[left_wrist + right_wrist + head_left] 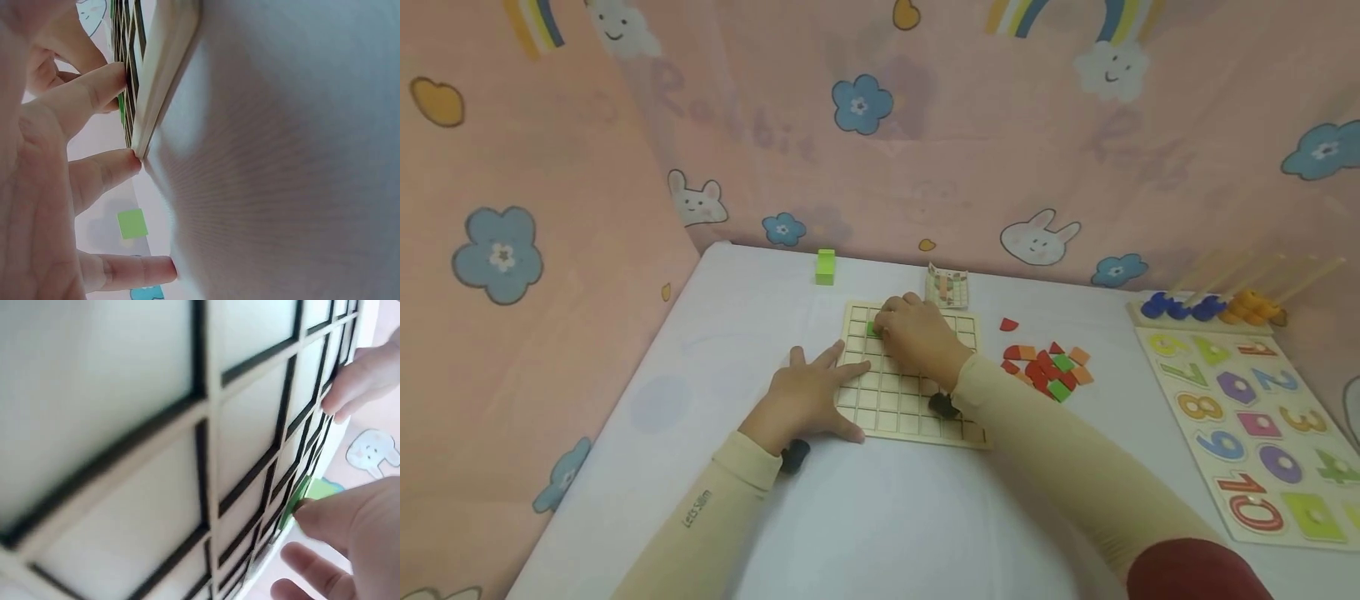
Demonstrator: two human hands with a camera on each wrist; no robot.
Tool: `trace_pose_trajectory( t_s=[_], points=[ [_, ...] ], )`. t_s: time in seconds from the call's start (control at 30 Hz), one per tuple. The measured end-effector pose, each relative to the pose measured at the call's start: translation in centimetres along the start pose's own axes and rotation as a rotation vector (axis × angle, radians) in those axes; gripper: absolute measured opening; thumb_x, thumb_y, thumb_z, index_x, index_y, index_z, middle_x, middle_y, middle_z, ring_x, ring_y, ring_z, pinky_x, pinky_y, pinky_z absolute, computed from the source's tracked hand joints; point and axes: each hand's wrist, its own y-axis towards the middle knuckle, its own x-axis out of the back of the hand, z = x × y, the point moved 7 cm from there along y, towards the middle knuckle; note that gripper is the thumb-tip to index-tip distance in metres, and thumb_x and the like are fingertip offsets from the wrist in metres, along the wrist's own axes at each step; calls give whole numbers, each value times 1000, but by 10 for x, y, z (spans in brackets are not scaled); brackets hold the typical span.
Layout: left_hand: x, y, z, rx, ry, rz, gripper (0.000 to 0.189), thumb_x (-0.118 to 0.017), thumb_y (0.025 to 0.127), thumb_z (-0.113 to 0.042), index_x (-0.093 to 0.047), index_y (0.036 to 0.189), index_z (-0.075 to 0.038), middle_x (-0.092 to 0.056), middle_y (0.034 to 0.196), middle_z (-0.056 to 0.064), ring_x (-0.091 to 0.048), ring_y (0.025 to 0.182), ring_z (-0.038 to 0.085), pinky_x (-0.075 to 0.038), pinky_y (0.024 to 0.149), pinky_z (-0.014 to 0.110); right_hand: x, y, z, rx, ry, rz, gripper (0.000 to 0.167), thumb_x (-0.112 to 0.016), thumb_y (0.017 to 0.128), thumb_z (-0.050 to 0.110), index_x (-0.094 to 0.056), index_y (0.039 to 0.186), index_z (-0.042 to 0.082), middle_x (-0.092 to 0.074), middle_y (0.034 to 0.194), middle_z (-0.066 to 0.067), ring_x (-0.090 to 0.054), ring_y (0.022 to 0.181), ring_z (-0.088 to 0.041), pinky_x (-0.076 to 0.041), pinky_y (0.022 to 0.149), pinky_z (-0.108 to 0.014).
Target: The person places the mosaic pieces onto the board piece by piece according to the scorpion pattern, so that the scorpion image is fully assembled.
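A square wooden grid board (880,400) lies on the white table. My right hand (921,337) reaches over its far part, fingers curled down at a small green square tile (873,329) near the far left corner. In the right wrist view the thumb tip is right against the green tile (294,501), which lies close over the grid cells. My left hand (808,392) is spread at the board's left edge, one finger over the cells and the thumb by the near left corner. In the left wrist view, fingertips touch the board's side (165,69).
Red, orange and green tiles (1045,367) lie loose right of the board. Behind it stand a printed card (947,287) and a green block (825,267). At far right are a number puzzle board (1247,417) and a bead stand with pegs (1206,308). A patterned pink backdrop encloses the table.
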Motion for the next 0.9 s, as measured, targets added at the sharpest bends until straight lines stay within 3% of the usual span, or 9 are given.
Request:
trace_pose_trajectory(
  t_s=[0.13, 0.27, 0.47, 0.63, 0.73, 0.9],
  points=[
    [0, 1, -4, -1, -1, -1, 105, -94, 66, -64, -49, 159, -43, -24, 175, 4, -41, 121, 41, -46, 75, 39, 4, -11, -19, -46, 71, -2, 27, -62, 106, 17, -71, 130, 12, -66, 138, -9, -58, 128, -32, -47, 109, -50],
    [-1, 4, -6, 6, -5, -5, 106, -95, 65, -63, -49, 159, -42, -23, 175, 3, -41, 116, 37, -44, 72, 37, 17, -36, -58, -158, 130, -6, 30, -61, 104, 16, -70, 132, 9, -65, 140, -12, -54, 133, -36, -43, 111, -54],
    [-5, 4, -6, 24, -13, 1, 107, -96, 65, -62, -50, 159, -42, -23, 176, 3, -40, 119, 39, -44, 74, 38, 36, -96, -132, -315, 123, 12, 30, -64, 103, 17, -72, 129, 4, -66, 137, -20, -53, 130, -43, -41, 111, -60],
    [-5, 1, -5, 28, -20, 1, 106, -97, 65, -61, -50, 158, -42, -22, 176, 4, -40, 123, 41, -46, 74, 39, 33, -151, -185, -427, 145, 85, 32, -68, 102, 20, -72, 128, 1, -66, 133, -25, -52, 128, -49, -41, 108, -66],
    [-3, -1, -4, 26, -30, -3, 106, -97, 64, -60, -51, 158, -40, -23, 175, 4, -41, 120, 40, -45, 73, 39, 24, -177, -199, -426, 154, 130, 32, -71, 101, 20, -73, 126, 0, -67, 129, -27, -53, 126, -51, -44, 104, -68],
    [-2, 0, -5, 20, -36, -8, 106, -98, 64, -59, -52, 158, -40, -23, 175, 5, -41, 117, 38, -45, 73, 39, 15, -197, -195, -294, 114, 109, 27, -74, 97, 11, -76, 122, -1, -71, 123, -23, -59, 120, -47, -47, 103, -64]
  ],
)
